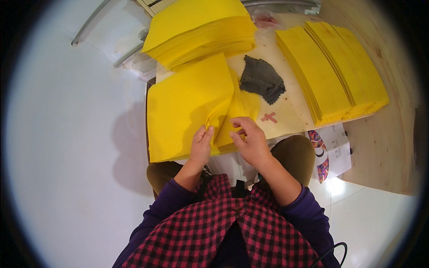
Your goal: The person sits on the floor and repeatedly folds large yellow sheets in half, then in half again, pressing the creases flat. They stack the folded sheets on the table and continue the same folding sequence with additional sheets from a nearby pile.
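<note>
Head view: at the left of the surface (292,105), we see a yellow sheet (185,107) near the person, its right part lifted into a fold. The left hand (202,145) pinches that fold between thumb and fingers. Behind the sheet rises a thick yellow stack (196,22). Next comes the right hand (251,140), empty, fingers loosely curled and thumb apart (whether it touches the yellow material, we cannot tell). Beyond it lies a dark grey cloth (262,79) with zigzag edges, then a red cross (269,117). To their right we find stacked yellow strips (319,73).
</note>
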### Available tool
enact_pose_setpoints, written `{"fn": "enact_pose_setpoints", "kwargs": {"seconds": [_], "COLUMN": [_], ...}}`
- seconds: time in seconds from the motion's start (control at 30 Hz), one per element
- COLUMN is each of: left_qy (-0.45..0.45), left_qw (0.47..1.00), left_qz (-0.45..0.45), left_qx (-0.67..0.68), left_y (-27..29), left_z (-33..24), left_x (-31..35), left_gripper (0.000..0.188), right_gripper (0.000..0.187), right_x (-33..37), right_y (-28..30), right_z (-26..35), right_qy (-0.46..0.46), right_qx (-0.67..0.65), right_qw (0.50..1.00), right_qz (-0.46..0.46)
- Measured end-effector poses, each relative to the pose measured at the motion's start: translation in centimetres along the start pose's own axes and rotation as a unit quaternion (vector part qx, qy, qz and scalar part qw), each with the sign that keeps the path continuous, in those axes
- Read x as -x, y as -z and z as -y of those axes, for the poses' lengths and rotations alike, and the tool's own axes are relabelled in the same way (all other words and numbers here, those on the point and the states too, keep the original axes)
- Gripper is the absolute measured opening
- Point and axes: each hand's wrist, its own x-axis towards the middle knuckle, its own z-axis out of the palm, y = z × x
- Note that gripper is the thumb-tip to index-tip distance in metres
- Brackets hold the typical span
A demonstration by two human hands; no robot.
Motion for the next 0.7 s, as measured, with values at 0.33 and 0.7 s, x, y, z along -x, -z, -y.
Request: {"fn": "enact_pose_setpoints", "kwargs": {"seconds": [0.33,0.7], "left_qy": [-0.013,-0.068], "left_qw": [0.991,0.983], "left_qz": [0.071,0.101], "left_qx": [-0.111,-0.138], "left_y": [0.7,0.4], "left_z": [0.2,0.0], "left_x": [-0.1,-0.2], "left_gripper": [0.023,0.038], "right_gripper": [0.029,0.015], "right_x": [-2.3,-2.1], "right_y": [-3.6,-3.7], "right_z": [-1.3,-2.1], "right_qy": [-0.163,-0.163], "right_qx": [-0.143,-0.203], "right_qw": [0.975,0.964], "right_qz": [0.056,0.045]}}
